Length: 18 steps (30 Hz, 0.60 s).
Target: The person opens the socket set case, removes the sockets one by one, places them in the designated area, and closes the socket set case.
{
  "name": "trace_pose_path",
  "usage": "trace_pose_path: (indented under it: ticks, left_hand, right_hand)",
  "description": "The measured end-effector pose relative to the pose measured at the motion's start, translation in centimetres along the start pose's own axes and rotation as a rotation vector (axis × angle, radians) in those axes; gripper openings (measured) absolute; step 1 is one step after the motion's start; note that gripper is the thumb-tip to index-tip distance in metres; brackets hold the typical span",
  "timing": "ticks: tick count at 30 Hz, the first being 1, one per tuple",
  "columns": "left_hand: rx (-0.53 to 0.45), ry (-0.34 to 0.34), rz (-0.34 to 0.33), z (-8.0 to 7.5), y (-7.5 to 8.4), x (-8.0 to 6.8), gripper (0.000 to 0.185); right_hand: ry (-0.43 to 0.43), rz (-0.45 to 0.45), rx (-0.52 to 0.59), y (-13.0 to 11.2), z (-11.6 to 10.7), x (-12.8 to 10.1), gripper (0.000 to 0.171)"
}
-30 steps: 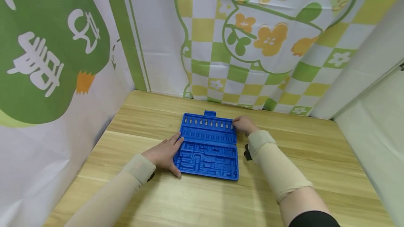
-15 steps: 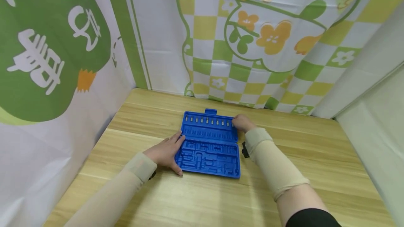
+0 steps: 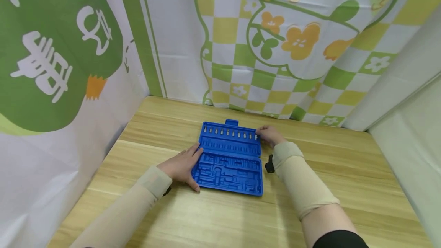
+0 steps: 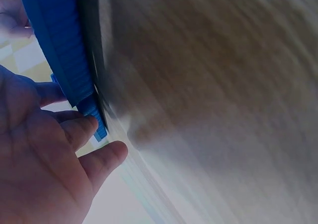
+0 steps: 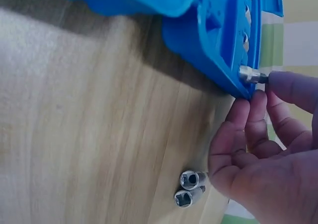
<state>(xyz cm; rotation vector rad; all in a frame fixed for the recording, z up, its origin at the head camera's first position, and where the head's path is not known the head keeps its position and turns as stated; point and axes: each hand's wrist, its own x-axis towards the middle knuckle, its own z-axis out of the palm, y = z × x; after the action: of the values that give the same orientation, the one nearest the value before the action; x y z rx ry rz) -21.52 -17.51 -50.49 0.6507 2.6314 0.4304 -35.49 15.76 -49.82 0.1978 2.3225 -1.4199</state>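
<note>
A blue plastic tool case (image 3: 227, 188) lies unfolded on the table, with a row of bit sockets (image 3: 227, 132) standing along its far half. My left hand (image 3: 182, 167) rests at the case's left edge, fingers spread and thumb near the front corner; in the left wrist view its fingers (image 4: 82, 132) lie beside the blue wall. At the far right corner, my right hand (image 3: 271, 136) pinches the dark tip of a silver bit socket (image 5: 250, 74) at the end of the row. Its other fingers (image 5: 238, 112) curl by the case's outer edge.
Two loose bit sockets (image 5: 184, 198) lie on the wooden table (image 5: 89, 134) beside the right hand; the head view does not show them. A patterned curtain (image 3: 224, 72) hangs behind the table, and white sheeting (image 3: 410, 98) stands at the right.
My right fingers have shifted slightly right, so the last bit socket, covered half a second ago, now shows. The left hand and case stay in place while the head view shifts a little.
</note>
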Motion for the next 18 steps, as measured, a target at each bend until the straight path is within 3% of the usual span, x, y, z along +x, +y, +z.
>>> trace_pose_path:
  ticks: [9, 18]
  left_hand:
    - [0.007, 0.004, -0.001, 0.0, -0.3, 0.1, 0.143]
    - [0.028, 0.001, 0.000, 0.0, 0.0, 0.1, 0.142]
  right_hand:
    - [0.051, -0.116, -0.124, 0.3, -0.5, 0.1, 0.013]
    - [0.163, -0.095, 0.038, 1.2, 0.7, -0.1, 0.018]
